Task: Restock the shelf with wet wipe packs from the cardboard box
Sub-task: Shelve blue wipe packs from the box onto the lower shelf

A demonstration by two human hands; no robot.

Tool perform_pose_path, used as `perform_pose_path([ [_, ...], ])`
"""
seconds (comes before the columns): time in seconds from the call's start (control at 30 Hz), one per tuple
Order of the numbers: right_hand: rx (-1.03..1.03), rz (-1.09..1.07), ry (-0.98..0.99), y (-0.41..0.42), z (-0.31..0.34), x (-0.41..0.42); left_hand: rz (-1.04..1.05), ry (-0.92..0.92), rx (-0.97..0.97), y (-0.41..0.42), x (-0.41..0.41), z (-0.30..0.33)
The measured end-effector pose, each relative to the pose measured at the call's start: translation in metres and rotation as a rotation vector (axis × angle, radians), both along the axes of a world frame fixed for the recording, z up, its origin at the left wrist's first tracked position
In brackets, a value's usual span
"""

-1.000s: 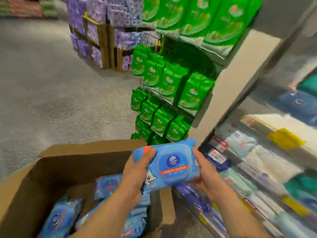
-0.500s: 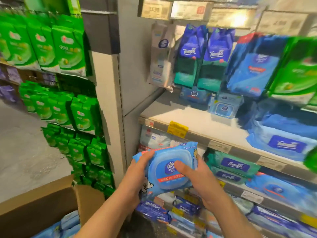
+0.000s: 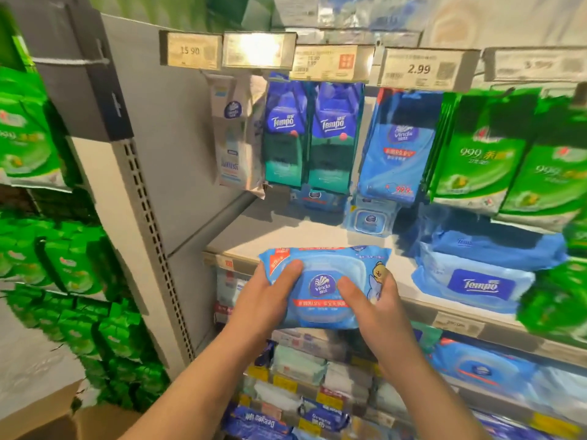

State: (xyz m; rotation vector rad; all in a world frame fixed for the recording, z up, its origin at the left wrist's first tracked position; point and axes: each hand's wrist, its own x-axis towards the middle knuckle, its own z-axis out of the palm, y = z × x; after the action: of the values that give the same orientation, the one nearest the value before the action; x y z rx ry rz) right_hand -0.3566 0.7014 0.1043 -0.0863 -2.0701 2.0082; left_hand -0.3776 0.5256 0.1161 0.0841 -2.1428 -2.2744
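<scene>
Vinda wet wipe pack gripped by left hand & right hand, at shelf front edge, Tempo pack nearby on shelf

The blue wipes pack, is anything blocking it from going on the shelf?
Nothing visible does. Both hands, left and right, hold the blue Vinda wet wipe pack at the grey shelf's bare stretch, left of the stacked blue Tempo packs.

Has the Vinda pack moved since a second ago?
Yes. The Vinda pack, gripped by left hand and right hand, went from above the cardboard box up to the shelf edge.
</scene>
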Motion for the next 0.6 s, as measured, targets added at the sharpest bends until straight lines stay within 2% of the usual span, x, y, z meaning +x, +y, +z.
perform_pose_path([
  [0.23, 0.177, 0.036, 0.075, 0.000, 0.014, -0.075, -0.266, 0.139, -0.090, -0.031, -0.087, 0.009],
  [0.4, 0.262, 0.053, -0.025, -0.005, 0.004, -0.132, -0.320, 0.234, -0.417, -0.055, -0.156, 0.009],
  [0.6, 0.368, 0.045, -0.175, -0.009, -0.018, -0.180, -0.335, 0.189, -0.744, -0.066, -0.228, -0.021],
])
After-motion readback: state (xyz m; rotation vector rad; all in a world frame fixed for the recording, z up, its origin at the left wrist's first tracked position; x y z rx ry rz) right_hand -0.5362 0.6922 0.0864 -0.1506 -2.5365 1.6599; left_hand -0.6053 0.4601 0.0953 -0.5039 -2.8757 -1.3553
